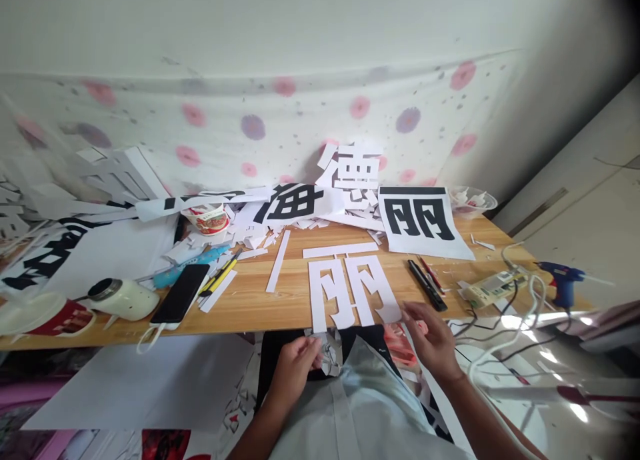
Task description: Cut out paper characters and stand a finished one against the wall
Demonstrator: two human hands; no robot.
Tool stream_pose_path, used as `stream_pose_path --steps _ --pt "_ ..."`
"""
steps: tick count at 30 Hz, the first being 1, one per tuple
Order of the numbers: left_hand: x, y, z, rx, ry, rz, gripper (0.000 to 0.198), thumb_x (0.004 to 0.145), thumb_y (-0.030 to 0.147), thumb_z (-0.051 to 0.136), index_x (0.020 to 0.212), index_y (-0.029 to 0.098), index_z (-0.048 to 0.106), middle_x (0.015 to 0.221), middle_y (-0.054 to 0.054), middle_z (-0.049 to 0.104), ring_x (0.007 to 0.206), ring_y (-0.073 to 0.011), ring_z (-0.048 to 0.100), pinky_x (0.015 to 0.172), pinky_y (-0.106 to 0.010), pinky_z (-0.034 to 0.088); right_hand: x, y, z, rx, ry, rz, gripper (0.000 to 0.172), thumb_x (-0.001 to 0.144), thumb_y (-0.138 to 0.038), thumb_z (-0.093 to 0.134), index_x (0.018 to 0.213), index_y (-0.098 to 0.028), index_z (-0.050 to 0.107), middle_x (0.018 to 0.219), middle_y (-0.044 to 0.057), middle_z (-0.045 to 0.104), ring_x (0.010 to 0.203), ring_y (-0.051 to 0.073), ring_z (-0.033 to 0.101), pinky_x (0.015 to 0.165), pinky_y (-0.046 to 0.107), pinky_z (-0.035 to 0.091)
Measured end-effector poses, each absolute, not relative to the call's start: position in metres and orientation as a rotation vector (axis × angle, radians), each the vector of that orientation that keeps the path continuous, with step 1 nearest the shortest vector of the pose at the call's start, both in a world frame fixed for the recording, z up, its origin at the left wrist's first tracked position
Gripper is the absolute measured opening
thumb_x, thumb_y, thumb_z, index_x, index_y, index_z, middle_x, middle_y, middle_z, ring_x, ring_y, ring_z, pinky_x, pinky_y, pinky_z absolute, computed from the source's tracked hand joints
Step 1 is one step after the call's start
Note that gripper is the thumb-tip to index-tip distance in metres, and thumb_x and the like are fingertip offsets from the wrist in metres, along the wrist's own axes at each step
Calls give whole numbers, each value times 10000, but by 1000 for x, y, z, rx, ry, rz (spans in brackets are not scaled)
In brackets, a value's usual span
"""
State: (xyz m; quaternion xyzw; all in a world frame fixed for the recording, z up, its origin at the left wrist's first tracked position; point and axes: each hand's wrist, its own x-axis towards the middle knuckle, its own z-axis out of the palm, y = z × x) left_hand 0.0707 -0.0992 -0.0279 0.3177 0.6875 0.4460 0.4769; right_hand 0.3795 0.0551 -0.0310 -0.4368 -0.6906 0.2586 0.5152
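Note:
A white cut-out character (367, 300) lies on the wooden table, its lower edge at the front rim. My right hand (433, 340) pinches its lower right corner with the fingertips. Below the front rim, my left hand (296, 363) is closed at a crumpled greyish piece (331, 353), which seems held between thumb and fingers. A white strip (340, 250) forms the top of the character. Behind it to the right lies a sheet printed with the same character (420, 221) in black. A black cutter (427, 285) and a red pen (431, 275) lie right of the cut-out.
On the left are a phone (181, 295), a yellow cutter (219, 275), a cream flask (123, 299) and a paper cup (207, 220). Paper scraps and a white character (354, 168) stand at the back. A blue glue gun (563, 283) and a power strip (495, 288) with cables are right.

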Motion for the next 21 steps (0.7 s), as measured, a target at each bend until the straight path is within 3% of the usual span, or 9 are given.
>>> stream_pose_path --steps 4,6,8,11,16,21 --pt "78 -88 -30 493 1554 1235 720 670 971 747 861 277 764 949 -170 799 840 -341 789 840 -511 614 376 40 -42 -1364 -1395 844 367 844 -603 848 947 -251 860 836 65 814 732 267 761 658 340 640" --pt "80 -82 -33 436 1524 1287 710 636 985 761 803 295 752 905 -170 793 802 -341 786 827 -525 611 368 37 -47 -1463 -1234 1056 442 745 -684 875 792 -247 826 636 25 720 547 238 669 493 321 558" --pt "79 -76 -37 399 1503 1286 692 577 982 797 751 316 734 839 -153 777 770 -352 780 785 -536 610 358 34 -49 -1449 -1087 1278 438 683 -676 904 669 -257 777 560 4 661 471 217 606 430 312 494" --pt "77 -68 -46 354 1476 1262 676 480 964 835 697 338 704 777 -134 742 753 -376 773 658 -524 591 346 32 -49 -1437 -956 1443 403 637 -617 935 570 -280 724 546 -3 662 442 220 605 415 324 485" --pt "73 -65 -55 285 1430 1219 617 365 858 883 588 333 648 692 -142 679 670 -395 744 512 -488 516 338 32 -49 -1518 -859 1562 381 508 -618 937 551 -314 712 606 3 750 526 284 725 487 382 582" --pt "68 -78 -62 255 1411 1176 576 385 767 886 538 310 570 611 -129 639 617 -370 724 452 -402 450 344 32 -58 -1470 -745 1693 337 451 -556 966 631 -367 752 710 -23 803 740 322 826 589 383 652"
